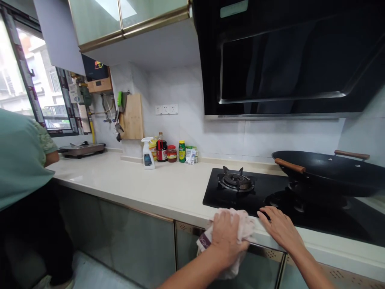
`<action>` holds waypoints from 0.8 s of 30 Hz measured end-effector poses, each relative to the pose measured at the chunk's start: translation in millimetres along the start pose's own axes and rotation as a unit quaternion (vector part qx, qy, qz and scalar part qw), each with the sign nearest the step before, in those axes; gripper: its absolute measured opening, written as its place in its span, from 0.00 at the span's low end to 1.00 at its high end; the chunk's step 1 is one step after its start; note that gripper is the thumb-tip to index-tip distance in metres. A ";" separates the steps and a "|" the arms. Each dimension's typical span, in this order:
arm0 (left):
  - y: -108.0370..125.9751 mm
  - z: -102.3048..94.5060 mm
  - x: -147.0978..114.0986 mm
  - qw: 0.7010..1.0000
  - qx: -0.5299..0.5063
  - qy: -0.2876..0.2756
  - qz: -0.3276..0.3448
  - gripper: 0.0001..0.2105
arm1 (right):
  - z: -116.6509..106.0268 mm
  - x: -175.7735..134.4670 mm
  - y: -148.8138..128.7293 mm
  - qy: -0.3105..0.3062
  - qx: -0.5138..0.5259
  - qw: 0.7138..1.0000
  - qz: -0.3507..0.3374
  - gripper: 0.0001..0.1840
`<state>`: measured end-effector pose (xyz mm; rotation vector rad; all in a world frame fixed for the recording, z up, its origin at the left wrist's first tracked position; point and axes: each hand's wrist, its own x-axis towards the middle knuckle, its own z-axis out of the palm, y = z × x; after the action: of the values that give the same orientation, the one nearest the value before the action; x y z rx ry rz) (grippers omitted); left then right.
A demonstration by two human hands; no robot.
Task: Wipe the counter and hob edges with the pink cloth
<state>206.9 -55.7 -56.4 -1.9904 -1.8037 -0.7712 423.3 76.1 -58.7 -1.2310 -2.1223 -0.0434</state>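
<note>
My left hand [226, 235] is closed on a pale pink cloth [245, 225] with a dark purple patch, pressed against the counter's front edge. Part of the cloth hangs down over the cabinet front. To its right, my right hand [281, 226] rests palm down, fingers stretched out, at the front edge of the black gas stove [323, 218]. It holds nothing. Just beyond the hands is the stove's left burner [237, 181], its pan support bare. A large black wok [327, 170] with wooden handles sits over the right side of the stove.
Against the wall stand a white spray bottle [148, 154], a dark sauce bottle [161, 149], a red-lidded jar [172, 154] and a green bottle [182, 151]. A black range hood [282, 72] overhangs the stove. Another person [22, 160] stands at the counter's left end.
</note>
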 end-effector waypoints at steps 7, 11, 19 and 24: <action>25.4 -1.0 25.5 0.995 -0.009 -0.085 0.047 0.40 | -26.1 -3.4 -9.2 0.105 0.276 0.950 0.097 0.31; 19.3 -12.3 33.9 0.990 -0.043 -0.128 0.035 0.44 | -34.0 -37.9 -43.4 0.143 0.332 0.929 0.084 0.26; -3.1 -26.2 39.5 0.966 -0.128 -0.212 0.075 0.48 | 24.8 -79.3 -56.0 0.058 0.179 0.981 -0.043 0.29; -60.0 -46.3 44.5 0.931 -0.324 -0.169 -0.009 0.40 | 25.1 -78.6 -61.3 0.030 -0.007 0.991 -0.133 0.41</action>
<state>142.1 -39.4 0.9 -2.6620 -1.9160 -1.2153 387.8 -8.7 -104.5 -0.9347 -2.2229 -0.2087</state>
